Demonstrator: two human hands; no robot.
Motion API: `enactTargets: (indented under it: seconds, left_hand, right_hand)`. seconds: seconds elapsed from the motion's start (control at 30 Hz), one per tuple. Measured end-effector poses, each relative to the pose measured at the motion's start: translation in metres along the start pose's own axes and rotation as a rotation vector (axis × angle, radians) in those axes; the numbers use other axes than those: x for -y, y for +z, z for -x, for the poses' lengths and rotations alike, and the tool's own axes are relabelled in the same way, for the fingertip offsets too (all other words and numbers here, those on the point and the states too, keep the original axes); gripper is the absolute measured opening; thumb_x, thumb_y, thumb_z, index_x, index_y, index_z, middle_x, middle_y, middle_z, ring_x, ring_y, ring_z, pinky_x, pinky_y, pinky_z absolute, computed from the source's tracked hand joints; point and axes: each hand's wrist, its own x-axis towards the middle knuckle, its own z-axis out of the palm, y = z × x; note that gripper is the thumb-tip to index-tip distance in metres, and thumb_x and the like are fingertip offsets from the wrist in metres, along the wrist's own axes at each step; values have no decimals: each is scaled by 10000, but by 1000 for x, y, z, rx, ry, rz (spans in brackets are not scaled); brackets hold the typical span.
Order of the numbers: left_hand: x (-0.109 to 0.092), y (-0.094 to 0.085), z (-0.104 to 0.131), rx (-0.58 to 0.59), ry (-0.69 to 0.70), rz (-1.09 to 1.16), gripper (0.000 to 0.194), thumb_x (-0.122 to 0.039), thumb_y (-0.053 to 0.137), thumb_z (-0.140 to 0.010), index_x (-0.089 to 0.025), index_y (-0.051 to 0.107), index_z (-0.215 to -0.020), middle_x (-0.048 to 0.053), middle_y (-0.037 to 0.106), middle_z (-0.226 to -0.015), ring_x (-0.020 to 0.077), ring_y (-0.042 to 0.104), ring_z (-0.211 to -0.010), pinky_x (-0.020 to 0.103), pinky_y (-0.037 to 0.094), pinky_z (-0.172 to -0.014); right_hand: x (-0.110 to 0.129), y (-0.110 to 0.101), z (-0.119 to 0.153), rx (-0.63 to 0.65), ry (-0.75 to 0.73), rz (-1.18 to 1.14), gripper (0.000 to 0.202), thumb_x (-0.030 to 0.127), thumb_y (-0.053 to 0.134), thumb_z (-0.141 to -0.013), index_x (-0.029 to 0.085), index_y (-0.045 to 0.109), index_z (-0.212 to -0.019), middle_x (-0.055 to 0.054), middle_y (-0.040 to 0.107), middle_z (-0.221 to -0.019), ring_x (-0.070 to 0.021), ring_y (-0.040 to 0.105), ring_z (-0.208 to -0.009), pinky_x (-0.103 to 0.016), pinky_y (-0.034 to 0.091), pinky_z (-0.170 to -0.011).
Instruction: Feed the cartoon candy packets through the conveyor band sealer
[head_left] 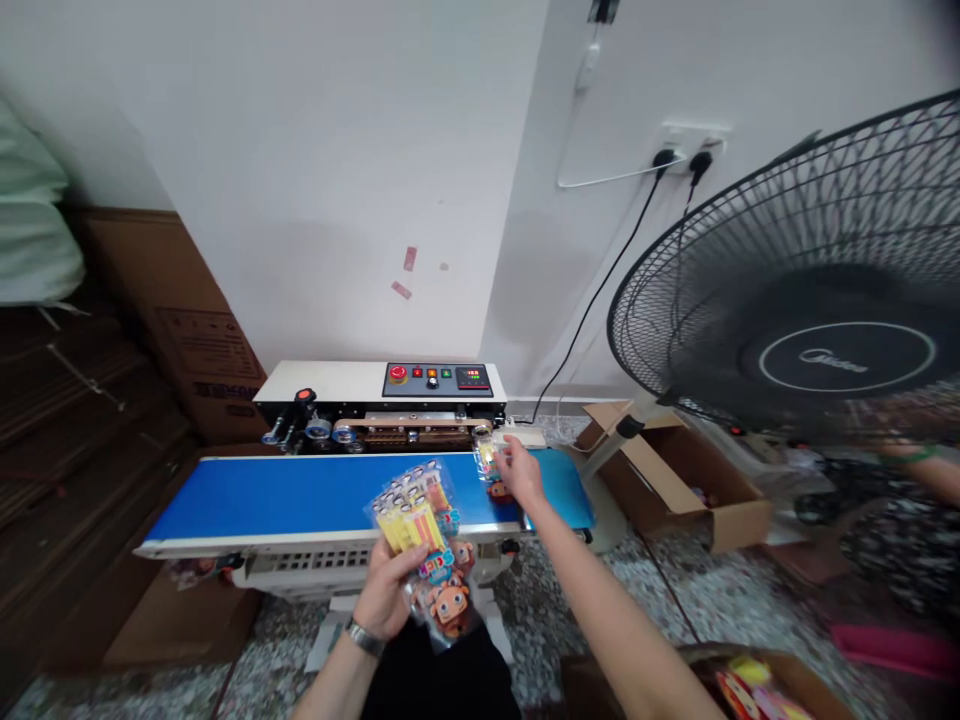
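Left to right, from where I stand: a brown carton (172,330) leans by the wall, and a blue belt (285,490) runs along the front of a machine with a control panel (439,380). The left hand (386,590) is closed on a fanned stack of packets (442,570), thumb across the front, just before the belt's near edge. A loose grip there could let the slick outer packets slide out — the fan is uneven and overhangs the hand. Further right, a single packet (486,462) lies on the belt, its top end beside the machine's end roller (481,432). The right hand (517,470) has its fingers bent close at the packet's right edge; pinching or merely touching, I cannot tell. A skewed packet could crease or jam, and fingertips so near the roller could be nipped — at far right, a large fan (847,370)
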Motion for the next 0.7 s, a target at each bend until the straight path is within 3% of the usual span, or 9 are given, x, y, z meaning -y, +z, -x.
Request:
enactTargets:
  seconds: [0.1, 0.2, 0.33, 0.47, 0.6, 0.7]
  left_hand:
    - [-1, 2, -1, 5, 14, 6, 390, -109, 740, -559, -135, 615, -928, 100, 711, -880, 230, 663, -740, 349, 527, -691]
    - [-2, 2, -1, 35, 23, 13, 399, -96, 732, -564, -138, 617, -944, 95, 709, -893, 225, 660, -753, 352, 524, -706]
    - [-2, 2, -1, 101, 28, 17, 376, -76, 720, -572, -128, 632, -933, 92, 712, -865, 217, 658, -735, 347, 520, -708]
    - [-4, 3, -1, 102, 40, 25, 364, -75, 722, -566, -126, 643, -917, 97, 715, -854, 222, 661, -727, 348, 520, -706]
    - [-4, 4, -2, 54, 52, 30, 477, -84, 726, -568, -142, 611, -1027, 97, 716, -855, 234, 665, -754, 357, 520, -721]
    - [-2, 2, -4, 4, 41, 32, 523, -90, 734, -559, -145, 593, -1060, 92, 717, -837, 239, 669, -746, 360, 521, -719]
  right_hand:
    - [25, 0, 26, 130, -146, -239, 317, 337, 500, -798, 192, 538, -1077, -76, 626, -986, -187, 593, -854, -308, 459, -753]
    - [49, -7, 56, 419, -258, -603, 340, 380, 491, -822, 211, 505, -1116, -53, 622, -952, -163, 595, -831, -290, 482, -718]
    - [66, -15, 77, 586, -292, -706, 336, 358, 564, -793, 212, 534, -1094, -14, 614, -889, -140, 581, -806, -262, 475, -715]
    - [66, -15, 86, 504, -239, -721, 216, 363, 533, -815, 182, 590, -918, -8, 622, -821, -133, 572, -750, -243, 463, -678]
    - [63, -10, 92, 320, -229, -672, 226, 375, 506, -824, 175, 600, -870, -22, 623, -813, -148, 566, -757, -244, 455, -677]
    - [53, -9, 82, 123, -173, -656, 261, 401, 473, -827, 175, 586, -895, -33, 628, -819, -160, 572, -753, -250, 458, -666]
